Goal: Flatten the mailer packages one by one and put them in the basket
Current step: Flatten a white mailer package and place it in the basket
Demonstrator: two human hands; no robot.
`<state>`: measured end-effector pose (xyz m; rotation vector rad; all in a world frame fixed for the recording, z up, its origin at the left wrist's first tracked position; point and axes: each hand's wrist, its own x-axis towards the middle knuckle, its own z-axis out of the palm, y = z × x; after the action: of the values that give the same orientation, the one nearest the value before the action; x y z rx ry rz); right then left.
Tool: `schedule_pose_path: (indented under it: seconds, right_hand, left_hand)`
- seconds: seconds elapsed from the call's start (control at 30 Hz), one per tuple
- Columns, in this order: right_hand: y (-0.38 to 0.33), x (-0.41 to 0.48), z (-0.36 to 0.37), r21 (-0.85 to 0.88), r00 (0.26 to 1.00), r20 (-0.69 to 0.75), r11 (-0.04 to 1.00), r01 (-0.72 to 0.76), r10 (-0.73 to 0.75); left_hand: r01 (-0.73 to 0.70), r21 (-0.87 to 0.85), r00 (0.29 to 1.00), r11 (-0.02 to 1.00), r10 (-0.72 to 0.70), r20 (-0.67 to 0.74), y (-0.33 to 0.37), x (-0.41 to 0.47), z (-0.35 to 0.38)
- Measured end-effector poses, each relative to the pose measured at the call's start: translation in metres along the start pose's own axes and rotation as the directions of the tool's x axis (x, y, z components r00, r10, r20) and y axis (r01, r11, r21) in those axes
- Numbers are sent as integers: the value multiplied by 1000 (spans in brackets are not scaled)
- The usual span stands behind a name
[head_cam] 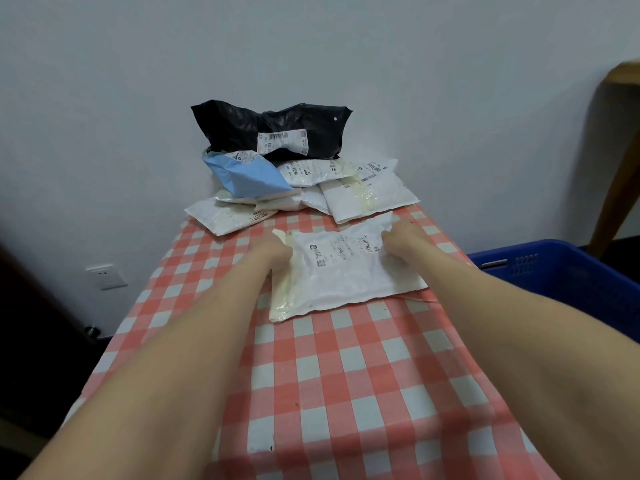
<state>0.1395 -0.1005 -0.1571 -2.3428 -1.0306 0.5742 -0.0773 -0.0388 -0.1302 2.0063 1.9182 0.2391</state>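
A white mailer (pixel 341 271) with a printed label lies on the red-and-white checked tablecloth (pixel 346 375) in the middle of the table. My left hand (pixel 268 252) rests on its left edge and my right hand (pixel 403 242) on its upper right part; both hands look curled at that edge, but blur hides whether the fingers grip it. Behind it, against the wall, is a pile of several mailers: a big black one (pixel 273 131), a blue one (pixel 247 176) and white ones (pixel 367 194). The blue basket (pixel 554 271) stands to the right of the table.
A white wall rises directly behind the pile. A wall socket (pixel 105 276) sits low on the left. A wooden furniture leg (pixel 616 161) stands at the far right behind the basket. A dark object fills the left edge.
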Motion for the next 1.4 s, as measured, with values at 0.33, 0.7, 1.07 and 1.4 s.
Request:
schedule_pose_path:
  seconds: [0.33, 0.7, 1.07, 1.4]
  right_hand:
    - [2, -4, -1, 399, 994, -8, 912, -94, 106]
    - [-8, -23, -3, -128, 947, -239, 974, 188, -214]
    - [-50, -45, 52, -485, 810, 306, 651, 584, -499]
    - [-39, -37, 64, -528, 842, 325, 656, 539, -430]
  left_hand:
    - [-19, -393, 977, 919, -67, -204, -2, 10, 16]
    - [-136, -20, 961, 991, 127, -245, -7, 11, 20]
    - [-376, 290, 920, 880, 392, 2, -13, 2, 40]
    - [-339, 260, 941, 904, 323, 102, -15, 5, 55]
